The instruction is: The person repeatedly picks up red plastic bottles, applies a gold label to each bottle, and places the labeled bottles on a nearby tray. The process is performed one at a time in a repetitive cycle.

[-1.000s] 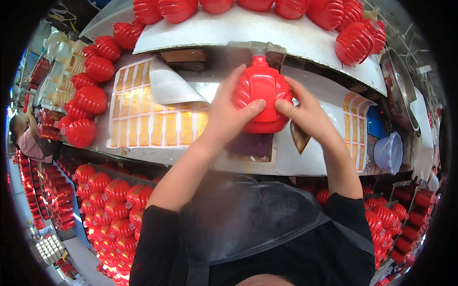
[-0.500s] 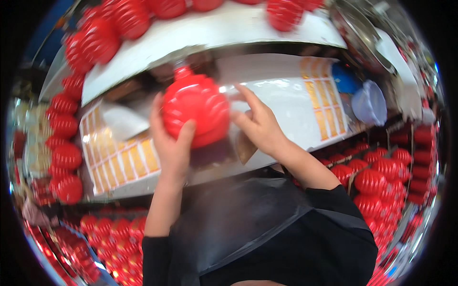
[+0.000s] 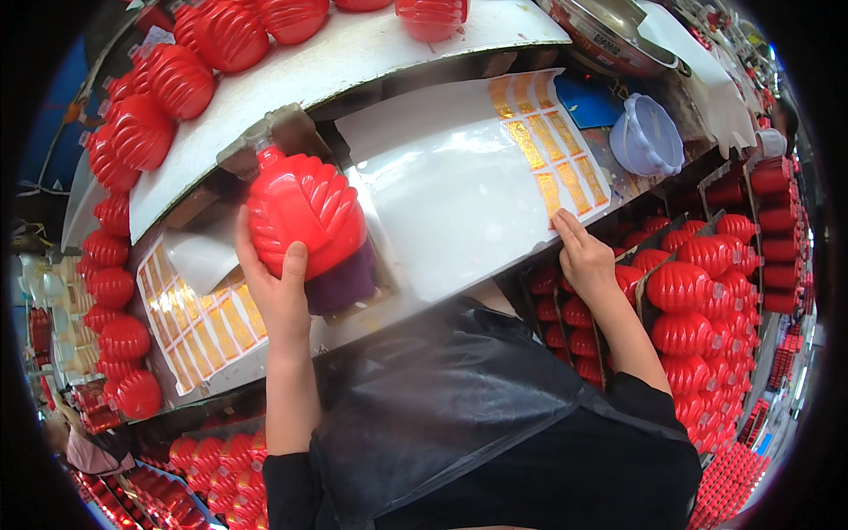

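Observation:
My left hand [image 3: 278, 287] grips a red ribbed plastic bottle [image 3: 305, 216] from its left side, thumb across the front. The bottle's short neck points away from me, and a plain smooth panel shows among its ridges. Beneath it lies a dark purple pad [image 3: 344, 281]. Out to the right, my right hand [image 3: 585, 254] has its fingertips together at the near edge of a white backing sheet [image 3: 442, 177], on the end of a gold sticker label [image 3: 548, 193]. Several rows of such gold labels line the sheet's right end.
Another gold label sheet [image 3: 208, 331] lies at left, partly curled. Red bottles [image 3: 234, 35] line the white shelf [image 3: 353, 66] and table's left side. A lavender bucket [image 3: 647, 137], a blue board [image 3: 587, 99] and a metal pan [image 3: 609, 35] are at right. Stacked red bottles [image 3: 680, 287] stand below.
My right hand has moved from beside the bottle to the labels at right. The bottle in my left hand has shifted left and now shows its plain panel. The view has turned.

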`<move>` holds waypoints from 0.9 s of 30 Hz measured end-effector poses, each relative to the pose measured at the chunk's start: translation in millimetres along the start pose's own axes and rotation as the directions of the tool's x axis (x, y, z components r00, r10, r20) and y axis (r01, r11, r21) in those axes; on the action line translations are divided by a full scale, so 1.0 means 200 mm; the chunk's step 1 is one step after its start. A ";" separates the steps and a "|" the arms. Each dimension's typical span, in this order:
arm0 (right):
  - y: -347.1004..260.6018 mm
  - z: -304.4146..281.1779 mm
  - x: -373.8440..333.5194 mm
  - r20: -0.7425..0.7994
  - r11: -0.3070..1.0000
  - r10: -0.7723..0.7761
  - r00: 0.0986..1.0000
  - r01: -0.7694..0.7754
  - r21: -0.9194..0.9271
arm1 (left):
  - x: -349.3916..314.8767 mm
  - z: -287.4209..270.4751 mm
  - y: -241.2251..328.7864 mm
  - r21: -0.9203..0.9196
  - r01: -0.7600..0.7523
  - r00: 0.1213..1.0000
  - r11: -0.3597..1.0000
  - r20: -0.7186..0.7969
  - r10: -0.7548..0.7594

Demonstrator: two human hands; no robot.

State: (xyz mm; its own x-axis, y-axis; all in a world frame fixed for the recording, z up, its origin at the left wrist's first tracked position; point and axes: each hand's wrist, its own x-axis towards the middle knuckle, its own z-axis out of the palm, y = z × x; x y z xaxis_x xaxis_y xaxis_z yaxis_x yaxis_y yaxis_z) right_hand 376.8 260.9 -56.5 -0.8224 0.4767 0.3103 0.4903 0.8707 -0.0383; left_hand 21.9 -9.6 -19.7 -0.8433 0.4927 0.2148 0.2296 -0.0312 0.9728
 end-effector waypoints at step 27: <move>-1.08 -0.41 1.24 -0.217 0.611 -0.609 0.763 0.626 0.485 | 0.18 -0.11 0.06 -0.043 0.097 0.989 0.994 0.115 -0.092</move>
State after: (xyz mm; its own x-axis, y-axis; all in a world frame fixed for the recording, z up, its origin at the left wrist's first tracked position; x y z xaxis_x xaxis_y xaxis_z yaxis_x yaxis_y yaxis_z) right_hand 90.0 181.4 107.8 -0.8635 -0.1928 0.4660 -0.3549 0.8888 -0.2899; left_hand -16.9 -10.8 2.7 -0.7991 0.5904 0.1133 0.1254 -0.0205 0.9919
